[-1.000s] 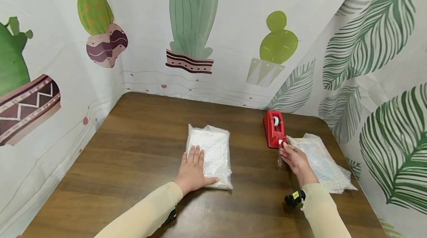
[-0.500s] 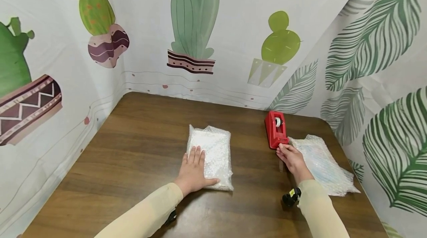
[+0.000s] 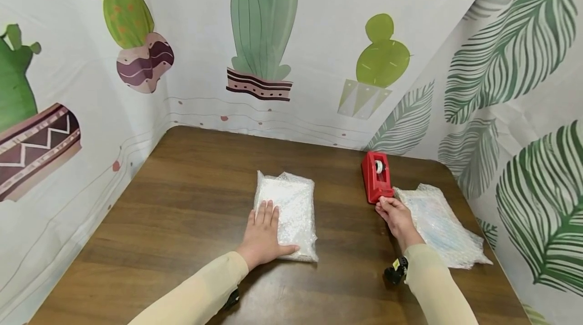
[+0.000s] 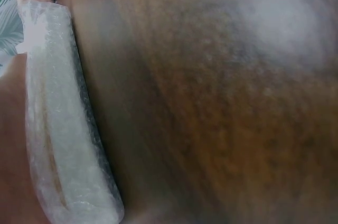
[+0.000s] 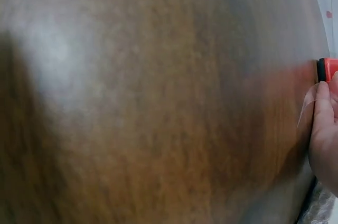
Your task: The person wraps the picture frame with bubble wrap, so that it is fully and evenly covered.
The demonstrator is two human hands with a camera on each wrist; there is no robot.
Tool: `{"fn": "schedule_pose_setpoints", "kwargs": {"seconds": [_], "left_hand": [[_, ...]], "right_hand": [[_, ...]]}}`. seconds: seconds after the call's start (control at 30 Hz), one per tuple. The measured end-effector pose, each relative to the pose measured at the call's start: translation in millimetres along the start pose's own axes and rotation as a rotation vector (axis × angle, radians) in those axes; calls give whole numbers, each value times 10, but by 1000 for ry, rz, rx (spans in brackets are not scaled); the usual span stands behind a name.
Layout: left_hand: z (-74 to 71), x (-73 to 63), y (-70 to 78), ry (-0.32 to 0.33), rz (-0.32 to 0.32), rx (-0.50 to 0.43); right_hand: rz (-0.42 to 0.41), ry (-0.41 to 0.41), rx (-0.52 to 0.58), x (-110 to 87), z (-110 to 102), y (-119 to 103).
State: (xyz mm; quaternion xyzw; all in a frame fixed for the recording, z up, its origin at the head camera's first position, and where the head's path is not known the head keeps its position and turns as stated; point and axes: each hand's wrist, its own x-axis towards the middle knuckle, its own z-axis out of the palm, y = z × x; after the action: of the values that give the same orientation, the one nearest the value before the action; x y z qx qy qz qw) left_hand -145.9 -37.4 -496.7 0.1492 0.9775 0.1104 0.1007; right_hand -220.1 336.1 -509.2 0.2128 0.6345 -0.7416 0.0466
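My left hand (image 3: 261,238) lies with straight fingers on a flat bubble-wrapped package (image 3: 296,208), its thumb across the near end. Clear plastic wrap covers the package's white contents, seen side-on as the bubble-wrapped package (image 4: 74,129) in the left wrist view. On the right, my right hand (image 3: 397,219) is at the front end of a red tape dispenser (image 3: 377,178), thumb and fingertips together. A loose strip of clear tape (image 5: 305,109) hangs from those fingertips in the right wrist view. The dispenser's cutting edge is partly hidden by the fingers.
A second bubble-wrapped package (image 3: 442,226) lies right of my right hand, near the table's right edge. The brown wooden table (image 3: 191,188) meets a cactus-and-leaf printed cloth (image 3: 196,51) at the back and sides.
My right hand has shifted slightly left and in under the dispenser's front, and the strip of tape hanging there no longer shows in the head view. The left hand has stayed on the package.
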Motion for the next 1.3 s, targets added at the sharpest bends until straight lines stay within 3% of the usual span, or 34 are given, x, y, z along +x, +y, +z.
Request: {"fn": "schedule_pose_setpoints", "kwargs": {"seconds": [0.23,0.57,0.67,0.9,1.07,1.17,1.3], "left_hand": [[-16,-7,-4,-2,-1,0],[-52,-37,35,24,19,28],[-33,-40,23,31,9,38],[5,-40,5,61,26,45],[7,-50,33,88,47,51],[14,-75,52,101,54,86],[35,-107,60,113,75,111]], "right_hand": [[-45,-3,-32,4,20,12],[58,-75,-22,-122,-49,-89],[48,-100,-87,-179,19,-138],[-83,-314,-411,-383,426,-373],[-198,-500,-534,-502,758,-503],[-271,-545,-637,-549,981,-522],[-414,-538,-797,-559,1318,-488]]}}
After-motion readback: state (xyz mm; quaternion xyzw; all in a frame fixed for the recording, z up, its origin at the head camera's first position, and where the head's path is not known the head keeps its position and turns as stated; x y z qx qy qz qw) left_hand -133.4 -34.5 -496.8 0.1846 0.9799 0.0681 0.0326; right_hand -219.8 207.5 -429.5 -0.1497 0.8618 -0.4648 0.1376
